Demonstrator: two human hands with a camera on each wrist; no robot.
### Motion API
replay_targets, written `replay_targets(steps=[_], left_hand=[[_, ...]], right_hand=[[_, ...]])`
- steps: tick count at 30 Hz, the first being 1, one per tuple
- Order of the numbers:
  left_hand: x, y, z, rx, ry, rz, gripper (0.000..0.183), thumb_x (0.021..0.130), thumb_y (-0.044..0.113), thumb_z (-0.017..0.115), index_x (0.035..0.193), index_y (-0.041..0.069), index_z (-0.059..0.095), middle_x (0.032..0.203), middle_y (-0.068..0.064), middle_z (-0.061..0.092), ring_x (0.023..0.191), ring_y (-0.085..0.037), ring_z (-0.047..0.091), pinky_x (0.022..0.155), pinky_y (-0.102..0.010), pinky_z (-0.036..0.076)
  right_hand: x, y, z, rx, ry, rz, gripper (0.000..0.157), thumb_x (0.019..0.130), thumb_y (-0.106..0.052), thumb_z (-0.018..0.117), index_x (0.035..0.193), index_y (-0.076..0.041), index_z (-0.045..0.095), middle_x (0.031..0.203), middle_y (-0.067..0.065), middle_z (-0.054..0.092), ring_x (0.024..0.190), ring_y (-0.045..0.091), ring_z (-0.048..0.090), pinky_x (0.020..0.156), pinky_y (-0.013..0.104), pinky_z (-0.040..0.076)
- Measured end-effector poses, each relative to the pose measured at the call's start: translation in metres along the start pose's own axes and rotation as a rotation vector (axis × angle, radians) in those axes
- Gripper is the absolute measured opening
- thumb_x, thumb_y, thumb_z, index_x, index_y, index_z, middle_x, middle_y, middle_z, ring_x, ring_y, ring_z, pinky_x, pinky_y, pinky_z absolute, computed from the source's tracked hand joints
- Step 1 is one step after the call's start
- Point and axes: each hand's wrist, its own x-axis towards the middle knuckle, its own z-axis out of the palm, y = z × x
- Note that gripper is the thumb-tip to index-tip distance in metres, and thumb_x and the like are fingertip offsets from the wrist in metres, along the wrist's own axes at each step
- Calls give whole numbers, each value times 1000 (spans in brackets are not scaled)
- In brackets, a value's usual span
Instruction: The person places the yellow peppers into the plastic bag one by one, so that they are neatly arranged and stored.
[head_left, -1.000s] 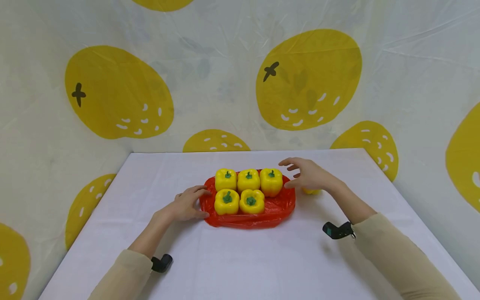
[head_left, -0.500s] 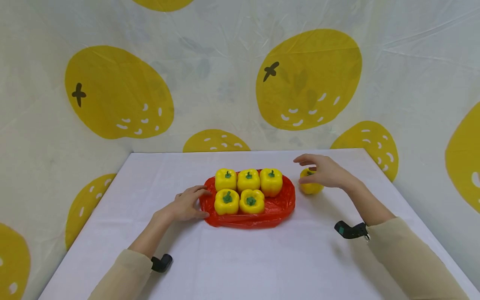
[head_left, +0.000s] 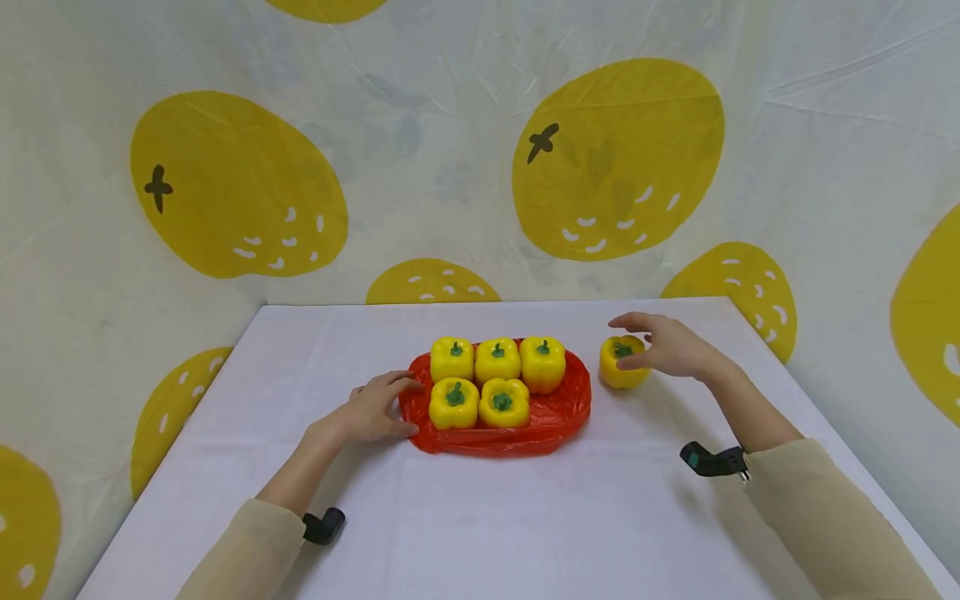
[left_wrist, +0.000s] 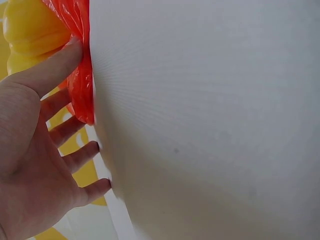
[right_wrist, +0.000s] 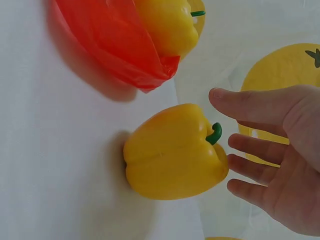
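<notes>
My left hand [head_left: 371,408] rests at the left end of a red plastic bag [head_left: 558,410], fingers spread and loosely bent. In the left wrist view its thumb lies along the red plastic [left_wrist: 82,95]. Inside the rolled-down bag, several yellow bell peppers stand in two rows, a back-row pepper [head_left: 542,367] among them, with green stems up. Right of the bag a lone yellow bell pepper [head_left: 613,372] stands on the table. My right hand [head_left: 671,346] hovers over it, fingers parted, holding nothing. The right wrist view shows the lone pepper [right_wrist: 170,155] just beyond the fingertips.
A white cloth covers the table [head_left: 480,517]. Behind it hangs a pale curtain [head_left: 435,150] printed with large yellow fruit. Each wrist wears a small black camera, the right one [head_left: 712,460] hanging below the sleeve.
My right hand has moved right, from the bag's right end to over the lone pepper, which shows more now. The left hand and the bag stay where they were.
</notes>
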Motion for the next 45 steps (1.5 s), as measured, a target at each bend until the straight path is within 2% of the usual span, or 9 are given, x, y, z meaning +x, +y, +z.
replay_targets(steps=[10, 18, 26, 38, 45], left_hand=[[0, 0, -2, 1, 1, 7, 66, 85, 33, 83, 143, 19, 55, 158, -16, 39, 147, -41, 29, 111, -74, 22], [0, 1, -1, -1, -2, 4, 67, 84, 34, 84, 143, 19, 56, 158, -16, 39, 146, -41, 30, 111, -74, 23], [-1, 1, -1, -5, 0, 8, 67, 85, 34, 84, 144, 19, 55, 158, -16, 39, 147, -41, 30, 111, -74, 23], [-1, 0, 0, -9, 2, 1, 68, 84, 35, 84, 144, 20, 55, 158, -16, 38, 147, -41, 29, 112, -74, 22], [-2, 1, 0, -4, 7, 1, 68, 84, 36, 84, 144, 19, 56, 158, -15, 39, 147, -40, 30, 111, -74, 23]], right_hand=[[-2, 10, 3, 10, -43, 62, 66, 87, -20, 82, 143, -3, 53, 146, 30, 48, 130, 52, 42, 100, 70, 43], [-1, 20, 6, 47, -69, 56, 71, 85, -16, 82, 145, 1, 49, 145, 29, 49, 127, 50, 44, 100, 67, 45], [-3, 26, 8, 66, -72, 55, 69, 86, -11, 81, 145, 2, 49, 145, 29, 48, 127, 51, 46, 99, 63, 48], [-8, 21, 7, -1, -45, 44, 65, 87, -13, 81, 143, 1, 52, 142, 28, 51, 123, 50, 49, 98, 64, 49], [-11, 14, 7, 2, -18, 58, 67, 87, -14, 82, 145, -1, 51, 145, 25, 51, 127, 48, 47, 101, 66, 45]])
